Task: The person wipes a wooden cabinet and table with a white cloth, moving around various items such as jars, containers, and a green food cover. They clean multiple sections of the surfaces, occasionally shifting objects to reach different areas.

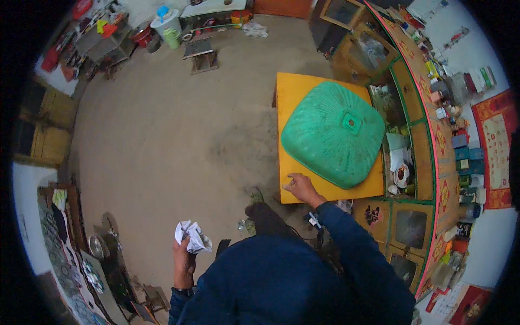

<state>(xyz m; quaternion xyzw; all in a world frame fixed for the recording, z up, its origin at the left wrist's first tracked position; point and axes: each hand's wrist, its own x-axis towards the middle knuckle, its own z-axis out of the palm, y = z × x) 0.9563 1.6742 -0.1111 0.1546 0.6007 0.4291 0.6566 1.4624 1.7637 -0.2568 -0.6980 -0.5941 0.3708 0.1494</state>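
My left hand (185, 258) grips a crumpled white cloth or paper (193, 237) and is held out over the floor. At the near left corner of a yellow table (290, 178), my right hand (303, 188) has its thumb and fingers bent and apart, with nothing visible between them. Whether its fingertips touch the tabletop, I cannot tell. A green plastic mesh food cover (331, 132) lies on the table, just beyond my right hand. What is under the cover is hidden.
A long wooden cabinet (420, 160) with green trim borders the table on the right. Plates (401, 175) sit in its open compartment, and jars and boxes (469, 160) line its top. A low stool (203, 61) stands on the concrete floor (162, 122) farther off.
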